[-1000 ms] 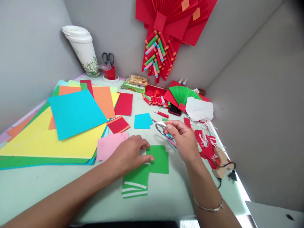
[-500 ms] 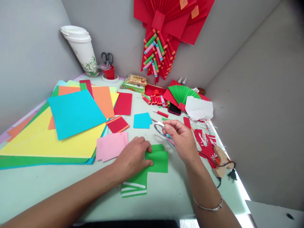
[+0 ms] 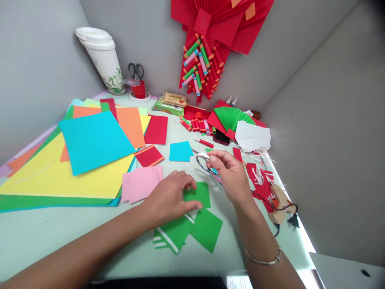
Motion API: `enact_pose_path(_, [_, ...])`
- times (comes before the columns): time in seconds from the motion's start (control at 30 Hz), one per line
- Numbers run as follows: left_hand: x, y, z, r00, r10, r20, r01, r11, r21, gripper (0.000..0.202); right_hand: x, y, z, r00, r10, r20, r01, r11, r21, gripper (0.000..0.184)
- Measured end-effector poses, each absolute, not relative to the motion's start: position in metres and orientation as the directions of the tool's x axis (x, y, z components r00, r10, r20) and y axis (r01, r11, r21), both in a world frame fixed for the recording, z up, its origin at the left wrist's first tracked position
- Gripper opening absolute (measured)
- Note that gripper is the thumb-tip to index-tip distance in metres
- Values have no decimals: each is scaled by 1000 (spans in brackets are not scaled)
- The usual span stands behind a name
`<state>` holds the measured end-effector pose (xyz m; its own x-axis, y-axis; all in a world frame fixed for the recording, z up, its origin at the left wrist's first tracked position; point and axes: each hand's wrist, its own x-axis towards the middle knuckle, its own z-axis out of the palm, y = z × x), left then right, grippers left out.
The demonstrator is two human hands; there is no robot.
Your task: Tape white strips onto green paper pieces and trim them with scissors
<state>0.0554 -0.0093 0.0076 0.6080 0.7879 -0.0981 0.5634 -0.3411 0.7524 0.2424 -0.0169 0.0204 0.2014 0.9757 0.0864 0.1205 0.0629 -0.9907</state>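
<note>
My right hand (image 3: 230,172) pinches a roll of tape (image 3: 202,163) by its side, raised a little above the table. My left hand (image 3: 171,196) hovers over or lightly touches several green paper pieces (image 3: 206,229), thumb and fingers apart. One green piece is turned askew at the front, and another green square (image 3: 202,193) lies behind it. White strips cross the green paper under my left hand. Pink paper pieces (image 3: 140,184) lie left of that hand, and blue paper squares (image 3: 179,151) sit farther back.
Large coloured sheets (image 3: 96,142) are stacked on the left. A white cup (image 3: 104,60) and scissors (image 3: 136,71) in a red holder stand at the back. Red paper scraps (image 3: 263,190), a corded tool (image 3: 279,204) and a plug (image 3: 294,220) lie on the right.
The front green pieces have shifted and turned askew towards me, and the fingers of my left hand have spread apart. My right hand with the tape has hardly moved.
</note>
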Motion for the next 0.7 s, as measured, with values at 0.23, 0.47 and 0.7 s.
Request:
enact_pose_path(0.23, [65,-27,-7,764,635,-115,574,-589,569,61,241,-17,17,194,978,82,125,58,-990,17])
enact_pose_path(0.47, [67,-28,-8,786,606,-119,548,-596,586,45,241,-18,19,181,980,84,136,60,-989,18])
enact_pose_path(0.7, [71,-27,-6,781,615,-107,509,-528,680,24,241,-18,18,180,980,81,133,58,-989,18])
